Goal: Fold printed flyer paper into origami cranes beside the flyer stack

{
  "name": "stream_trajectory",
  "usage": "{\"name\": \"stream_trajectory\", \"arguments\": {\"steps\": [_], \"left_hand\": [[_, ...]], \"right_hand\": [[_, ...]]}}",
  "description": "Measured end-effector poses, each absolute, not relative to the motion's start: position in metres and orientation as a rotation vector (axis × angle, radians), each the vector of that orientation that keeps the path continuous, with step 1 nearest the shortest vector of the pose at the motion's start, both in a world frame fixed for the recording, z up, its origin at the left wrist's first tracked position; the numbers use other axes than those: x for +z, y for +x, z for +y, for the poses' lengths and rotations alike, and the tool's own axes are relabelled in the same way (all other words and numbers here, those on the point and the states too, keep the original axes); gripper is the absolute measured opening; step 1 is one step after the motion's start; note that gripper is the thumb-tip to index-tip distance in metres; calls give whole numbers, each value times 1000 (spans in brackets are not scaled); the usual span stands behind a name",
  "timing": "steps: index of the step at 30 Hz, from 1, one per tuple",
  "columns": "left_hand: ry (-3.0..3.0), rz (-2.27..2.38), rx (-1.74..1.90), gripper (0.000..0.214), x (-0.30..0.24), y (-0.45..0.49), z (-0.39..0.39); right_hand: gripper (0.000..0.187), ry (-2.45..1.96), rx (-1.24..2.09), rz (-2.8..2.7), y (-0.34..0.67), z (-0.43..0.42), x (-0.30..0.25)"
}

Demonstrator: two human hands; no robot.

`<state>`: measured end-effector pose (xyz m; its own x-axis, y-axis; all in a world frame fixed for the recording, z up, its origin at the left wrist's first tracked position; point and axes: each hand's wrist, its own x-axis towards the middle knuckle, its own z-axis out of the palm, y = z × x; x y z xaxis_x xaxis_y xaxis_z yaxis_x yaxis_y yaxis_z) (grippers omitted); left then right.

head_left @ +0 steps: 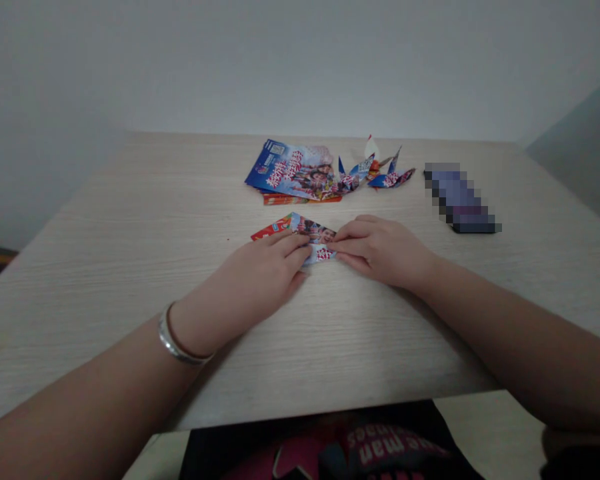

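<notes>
A small folded paper (316, 235), printed in red, blue and white, lies on the table between my hands. My left hand (267, 270), with a silver bangle at its wrist, rests over the paper's left part, its fingers bent and holding it down. At the paper's right edge, the fingers and thumb of my right hand (377, 248) close on it in a pinch. The fingers cover parts of the paper, so its full shape and its lower folds are partly hidden.
Behind the folded paper lies a stack of printed flyers (293, 170). Folded paper cranes (387, 175) stand just right of it. A dark phone (463, 200), its screen pixelated, lies farther right. The pale wooden table (130, 220) meets a white wall at the back.
</notes>
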<state>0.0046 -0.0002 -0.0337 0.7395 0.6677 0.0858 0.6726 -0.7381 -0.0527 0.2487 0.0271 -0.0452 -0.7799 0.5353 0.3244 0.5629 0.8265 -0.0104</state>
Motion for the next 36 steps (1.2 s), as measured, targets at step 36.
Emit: {"name": "stream_trajectory", "arguments": {"steps": [36], "left_hand": [[-2666, -1127, 43, 41, -24, 10, -9]], "right_hand": [[22, -803, -136, -2677, 249, 33, -46]]}}
